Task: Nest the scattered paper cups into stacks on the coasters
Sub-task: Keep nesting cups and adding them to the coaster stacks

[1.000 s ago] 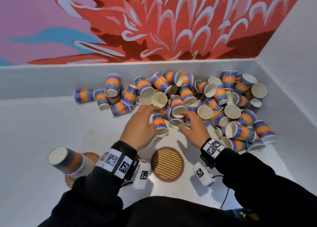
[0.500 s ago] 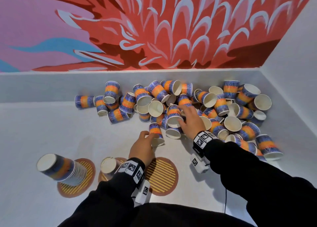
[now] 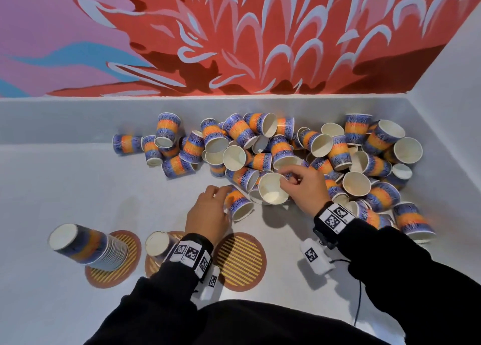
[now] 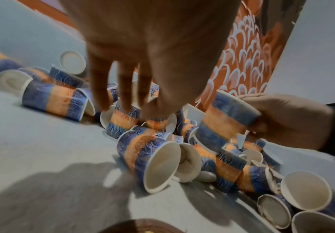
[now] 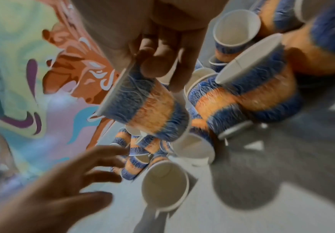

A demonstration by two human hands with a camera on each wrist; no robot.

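Several blue-and-orange paper cups [image 3: 338, 152] lie heaped against the back wall. My right hand [image 3: 289, 179] pinches the rim of one cup [image 3: 272, 192] and holds it just above the pile's near edge, mouth towards me; the same held cup [image 5: 142, 107] and held cup [image 4: 228, 116] show in both wrist views. My left hand [image 3: 217, 192] is open, fingers straight [image 4: 126, 94], beside a cup lying on its side [image 3: 238, 204]. A tall upside-down stack [image 3: 86, 245] stands on the left coaster [image 3: 114, 271]. One inverted cup [image 3: 157, 243] sits on the middle coaster [image 3: 151, 265]. The right coaster [image 3: 240, 261] is bare.
White walls close the table in behind [image 3: 78, 120] and on the right [image 3: 455, 136]. A white tagged device [image 3: 313, 257] with a dark cable lies near my right wrist. Bare table surface [image 3: 65, 188] stretches left of the pile.
My right hand has taken a cup by its rim and raised it off the pile, mouth turned towards me. My left hand stays by the lying cup at the pile's near edge.
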